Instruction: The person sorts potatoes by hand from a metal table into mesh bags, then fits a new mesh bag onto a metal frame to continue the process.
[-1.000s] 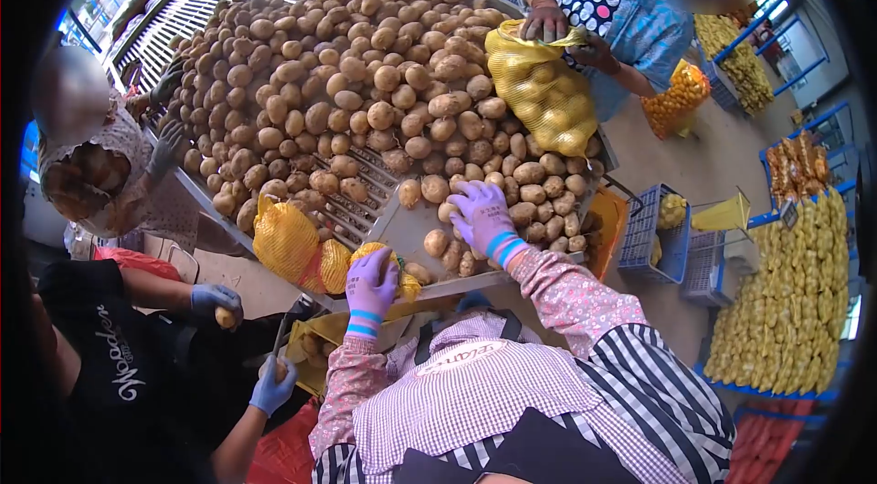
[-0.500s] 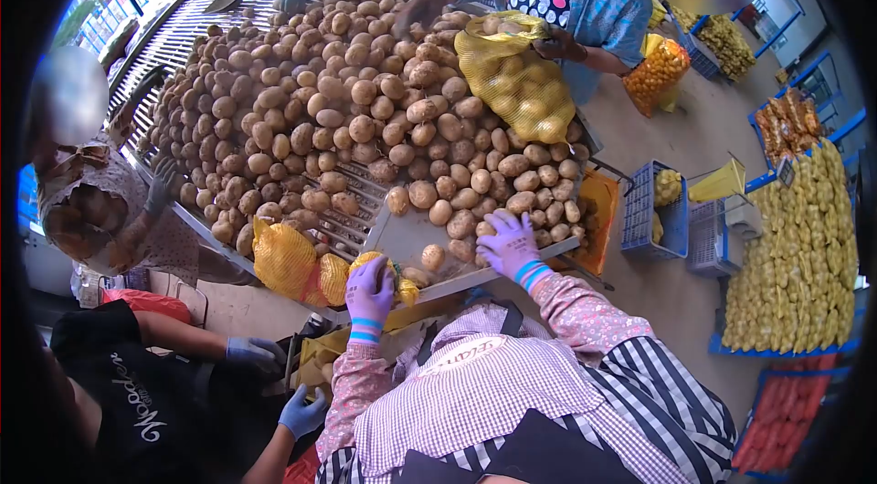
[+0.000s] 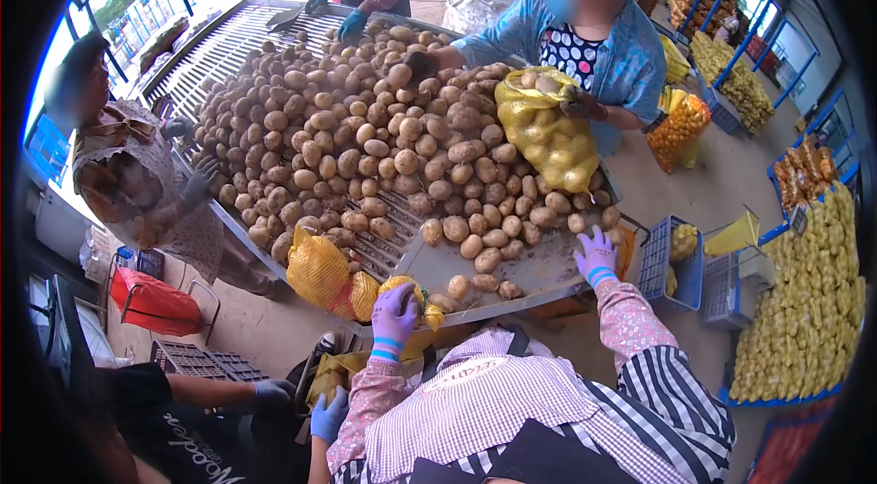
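A large heap of potatoes [image 3: 365, 146] covers a slatted metal sorting table [image 3: 539, 288]. My left hand [image 3: 395, 312], in a purple glove, grips the yellow mesh bag [image 3: 400, 285] at the near edge, its fingers curled at the netting. Fuller yellow netting with potatoes [image 3: 317, 270] lies just left of it. My right hand [image 3: 596, 254], also gloved in purple, has its fingers spread at the table's right side, beside a few potatoes, and holds nothing.
Across the table a person [image 3: 594, 55] holds a full yellow mesh bag [image 3: 546, 132]. Other people stand at the left, the far end and lower left. Blue crates [image 3: 671, 262] and stacked potato bags [image 3: 804, 301] are on the right. A red bag [image 3: 155, 301] hangs at left.
My right hand has moved right, off the potatoes near the table's front edge, and its fingers are spread. My left hand stays at the yellow mesh bag. The camera view has tilted up.
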Available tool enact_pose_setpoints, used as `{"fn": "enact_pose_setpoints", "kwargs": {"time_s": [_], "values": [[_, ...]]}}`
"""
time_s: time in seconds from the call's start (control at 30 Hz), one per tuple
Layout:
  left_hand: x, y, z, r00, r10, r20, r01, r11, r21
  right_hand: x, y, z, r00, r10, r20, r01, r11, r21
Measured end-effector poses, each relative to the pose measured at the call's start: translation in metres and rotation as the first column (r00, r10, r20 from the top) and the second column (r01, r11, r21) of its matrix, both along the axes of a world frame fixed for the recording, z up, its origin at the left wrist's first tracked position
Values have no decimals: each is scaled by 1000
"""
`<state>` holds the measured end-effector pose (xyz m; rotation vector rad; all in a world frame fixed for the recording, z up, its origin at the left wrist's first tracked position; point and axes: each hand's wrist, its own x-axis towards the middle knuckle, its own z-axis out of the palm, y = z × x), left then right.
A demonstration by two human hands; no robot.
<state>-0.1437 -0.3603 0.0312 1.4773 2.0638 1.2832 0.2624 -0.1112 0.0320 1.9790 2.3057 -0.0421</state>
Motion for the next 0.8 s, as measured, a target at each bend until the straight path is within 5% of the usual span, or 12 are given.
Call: {"fn": "enact_pose_setpoints", "kwargs": {"time_s": [0.1,0.27,0.4,0.63,0.8], "values": [[4,3,1,998,33,-44,-33,999,-1,-23,10,-20,880,422,-218,-321,867,382],[8,11,-8,973,110,-204,-105,994,35,-147,5,12,661,560,-500,-417,828,376],[10,14,-13,960,139,-244,-139,990,15,-248,62,46,494,694,-525,-487,720,494],[15,17,-9,952,192,-237,-202,979,-18,-358,169,59,587,719,-371,-557,692,460],[19,20,-6,940,244,-239,-251,968,0,-391,170,79,749,626,-218,-613,779,130]]}}
